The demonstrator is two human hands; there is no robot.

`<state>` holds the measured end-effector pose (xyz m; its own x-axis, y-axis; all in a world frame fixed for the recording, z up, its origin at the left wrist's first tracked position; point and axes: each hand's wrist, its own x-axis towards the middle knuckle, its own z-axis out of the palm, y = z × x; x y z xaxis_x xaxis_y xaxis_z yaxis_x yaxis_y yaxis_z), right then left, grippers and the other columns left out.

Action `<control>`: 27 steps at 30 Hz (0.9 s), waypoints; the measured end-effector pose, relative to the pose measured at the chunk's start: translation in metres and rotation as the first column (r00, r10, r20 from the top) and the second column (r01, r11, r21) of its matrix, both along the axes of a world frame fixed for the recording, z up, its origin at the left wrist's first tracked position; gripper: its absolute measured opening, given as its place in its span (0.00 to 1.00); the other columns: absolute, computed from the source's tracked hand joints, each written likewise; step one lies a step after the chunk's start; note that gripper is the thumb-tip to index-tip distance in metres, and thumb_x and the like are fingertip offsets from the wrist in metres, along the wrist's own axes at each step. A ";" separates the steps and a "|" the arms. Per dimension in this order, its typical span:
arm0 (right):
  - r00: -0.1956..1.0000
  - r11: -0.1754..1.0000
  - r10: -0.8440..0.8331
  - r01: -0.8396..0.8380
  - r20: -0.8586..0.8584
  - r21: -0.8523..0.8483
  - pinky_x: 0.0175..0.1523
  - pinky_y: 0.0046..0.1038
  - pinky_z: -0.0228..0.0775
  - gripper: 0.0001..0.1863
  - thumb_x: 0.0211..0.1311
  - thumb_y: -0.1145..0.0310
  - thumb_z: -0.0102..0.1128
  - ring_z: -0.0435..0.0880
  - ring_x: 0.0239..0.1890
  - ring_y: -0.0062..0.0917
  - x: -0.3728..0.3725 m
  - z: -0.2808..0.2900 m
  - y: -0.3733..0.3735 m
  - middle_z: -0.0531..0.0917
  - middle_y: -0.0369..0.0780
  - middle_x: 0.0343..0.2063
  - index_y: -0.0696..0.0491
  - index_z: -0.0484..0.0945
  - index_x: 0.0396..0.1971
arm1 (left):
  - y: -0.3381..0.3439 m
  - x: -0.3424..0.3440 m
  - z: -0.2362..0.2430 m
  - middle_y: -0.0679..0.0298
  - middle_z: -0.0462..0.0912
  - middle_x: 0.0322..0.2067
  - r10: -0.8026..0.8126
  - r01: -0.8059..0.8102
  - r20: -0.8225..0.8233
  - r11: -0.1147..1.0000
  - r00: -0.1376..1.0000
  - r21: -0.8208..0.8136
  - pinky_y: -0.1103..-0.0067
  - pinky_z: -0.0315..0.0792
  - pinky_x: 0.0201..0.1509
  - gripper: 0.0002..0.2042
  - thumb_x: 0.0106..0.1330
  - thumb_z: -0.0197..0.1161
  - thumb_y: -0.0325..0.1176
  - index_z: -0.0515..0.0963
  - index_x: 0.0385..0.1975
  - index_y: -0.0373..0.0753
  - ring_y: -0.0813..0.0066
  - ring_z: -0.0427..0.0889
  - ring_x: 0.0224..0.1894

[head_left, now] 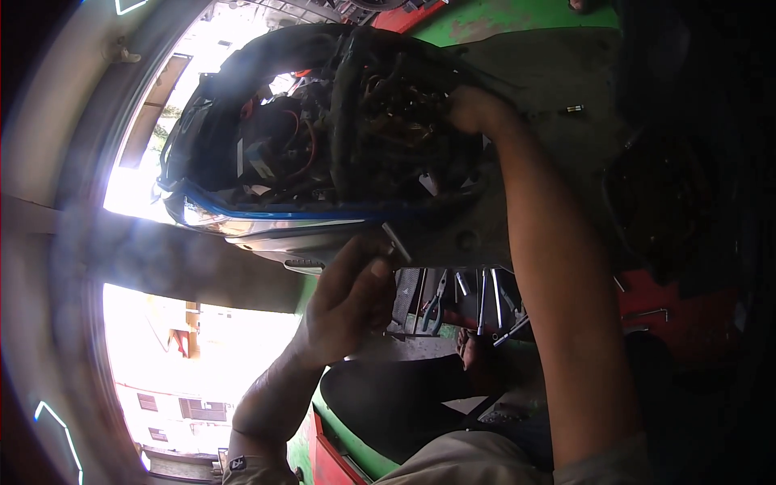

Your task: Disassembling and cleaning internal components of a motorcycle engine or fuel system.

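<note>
A dark scooter body with a blue trim strip lies open, showing hoses, wires and engine parts. My right hand reaches into the right side of this opening, its fingertips hard to make out among the parts. My left hand is closed on a short metal bar tool, held below the blue trim. A small brass-coloured part rests on the dark panel to the right.
Pliers and several wrenches lie below the scooter beside my knee. A red surface holds more tools at right. A dark bulky object sits at the right. A bright doorway opens on the left.
</note>
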<state>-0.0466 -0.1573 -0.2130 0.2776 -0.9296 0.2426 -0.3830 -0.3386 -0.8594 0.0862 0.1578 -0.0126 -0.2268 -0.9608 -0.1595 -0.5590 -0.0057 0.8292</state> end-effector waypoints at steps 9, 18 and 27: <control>0.998 0.999 0.035 -0.036 -0.051 -0.004 0.54 0.40 0.77 0.17 0.67 0.60 0.58 0.88 0.46 0.45 -0.001 0.000 -0.002 0.88 0.54 0.42 0.56 0.87 0.46 | 0.011 -0.006 0.003 0.53 0.89 0.34 0.025 0.361 0.700 0.844 0.714 -0.397 0.73 0.82 0.39 0.10 0.65 0.68 0.21 0.77 0.45 0.34 0.59 0.92 0.39; 0.999 0.999 -0.011 0.013 -0.050 0.029 0.54 0.40 0.77 0.16 0.68 0.63 0.58 0.88 0.46 0.44 -0.003 0.011 0.008 0.88 0.53 0.43 0.55 0.87 0.46 | 0.004 -0.014 0.013 0.51 0.87 0.34 -0.033 0.380 0.697 0.855 0.717 -0.351 0.70 0.79 0.38 0.10 0.68 0.64 0.23 0.76 0.47 0.32 0.58 0.89 0.34; 0.998 0.999 -0.052 0.052 -0.045 0.000 0.52 0.40 0.79 0.14 0.63 0.66 0.60 0.89 0.45 0.43 0.010 -0.002 -0.011 0.89 0.48 0.42 0.52 0.88 0.45 | -0.070 -0.061 0.048 0.52 0.85 0.32 -0.234 0.646 0.761 0.702 0.605 -0.298 0.67 0.78 0.40 0.09 0.69 0.62 0.26 0.81 0.46 0.31 0.56 0.86 0.34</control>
<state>-0.0367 -0.1686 -0.2151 0.2396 -0.9432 0.2299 -0.4385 -0.3164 -0.8412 0.0250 0.0878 0.0359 -0.6841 -0.7290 0.0223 -0.7273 0.6841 0.0544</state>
